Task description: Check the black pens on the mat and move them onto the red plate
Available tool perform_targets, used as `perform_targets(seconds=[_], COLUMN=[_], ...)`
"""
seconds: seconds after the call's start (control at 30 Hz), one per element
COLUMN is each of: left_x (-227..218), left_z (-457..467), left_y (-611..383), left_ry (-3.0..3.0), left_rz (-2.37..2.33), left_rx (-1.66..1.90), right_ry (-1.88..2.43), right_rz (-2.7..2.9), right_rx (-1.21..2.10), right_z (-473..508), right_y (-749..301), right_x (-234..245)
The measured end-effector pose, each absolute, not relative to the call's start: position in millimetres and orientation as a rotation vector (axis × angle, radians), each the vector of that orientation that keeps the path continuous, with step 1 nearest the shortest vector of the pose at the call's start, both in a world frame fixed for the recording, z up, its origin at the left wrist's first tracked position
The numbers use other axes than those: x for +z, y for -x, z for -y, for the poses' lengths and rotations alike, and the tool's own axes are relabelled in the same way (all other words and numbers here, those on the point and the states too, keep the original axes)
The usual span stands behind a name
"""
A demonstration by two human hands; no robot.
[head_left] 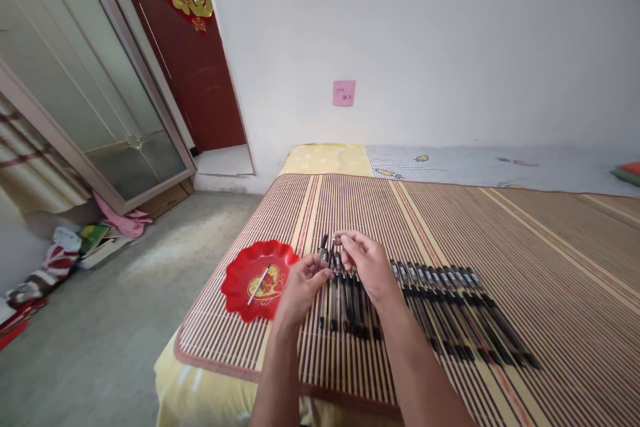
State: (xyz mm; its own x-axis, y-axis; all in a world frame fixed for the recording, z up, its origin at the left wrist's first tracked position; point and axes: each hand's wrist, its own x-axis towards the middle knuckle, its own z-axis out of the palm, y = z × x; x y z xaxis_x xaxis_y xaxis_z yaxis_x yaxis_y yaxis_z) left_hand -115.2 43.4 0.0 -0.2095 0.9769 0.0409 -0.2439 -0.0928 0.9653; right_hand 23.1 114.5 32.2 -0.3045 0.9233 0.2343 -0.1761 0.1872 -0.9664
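My left hand [305, 280] and my right hand [363, 257] are close together above the left end of a row of pens. Fingers of both are pinched around a slim dark pen [332, 255], whose upper end is at my right fingertips; the fingers partly hide it. Under my hands lie several black-capped pens [345, 303] with clear barrels. More pens [445, 310] continue the row to the right of my right forearm. Left of my left hand is a red scalloped plate [235, 280] with a thin white stick, perhaps a pen refill [259, 285], in it.
A striped bamboo mat [225, 347] covers the bed, over a yellow sheet [173, 387]. The bed's left edge drops to a grey floor [125, 320]. Behind stands a white wall with a pink note [344, 93]. A glass-panelled door [90, 73] is at the left.
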Motion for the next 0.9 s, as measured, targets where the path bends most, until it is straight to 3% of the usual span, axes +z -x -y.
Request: perform_targets(seconds=[0.2, 0.53, 0.9], left_x=[6, 15, 20], left_z=[-41, -36, -36], left_y=[111, 109, 106], left_ry=[-1.113, -1.313, -1.382], left_rz=[-1.102, -1.141, -1.147], left_rx=[1.414, 1.358, 1.331], right_ry=[0.774, 0.569, 0.576], right_rz=[1.455, 0.869, 0.809], right_rx=[1.393, 1.086, 1.033], right_z=[-114, -107, -103], right_y=[-44, -91, -101], right_x=[45, 73, 66])
